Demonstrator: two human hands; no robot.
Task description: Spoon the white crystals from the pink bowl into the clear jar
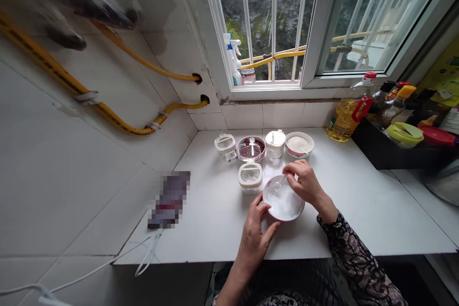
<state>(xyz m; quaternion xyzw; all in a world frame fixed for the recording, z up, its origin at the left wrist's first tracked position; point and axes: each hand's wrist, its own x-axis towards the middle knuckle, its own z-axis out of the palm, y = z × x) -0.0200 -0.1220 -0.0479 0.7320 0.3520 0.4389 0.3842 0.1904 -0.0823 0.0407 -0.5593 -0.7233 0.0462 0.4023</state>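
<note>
A bowl (287, 204) of white powder stands near the counter's front. Around its left rim and side are the fingers of my left hand (256, 229). My right hand (304, 181) is closed on the handle of a small spoon (279, 182), whose tip is in the powder. Just behind the bowl sits a lidded clear jar (250, 178). Farther back are another clear jar (225, 147), a bowl of dark red pieces (259, 145) with a clear lid and small spoon over it, a white-lidded jar (275, 143) and a bowl of pale grains (299, 144).
An oil bottle (344, 117) and a black bin (373, 146) with sauce bottles stand at the right rear. At the left, a blurred dark object (169, 200) lies beside a white cable (147, 256). The window is behind the counter (208, 229).
</note>
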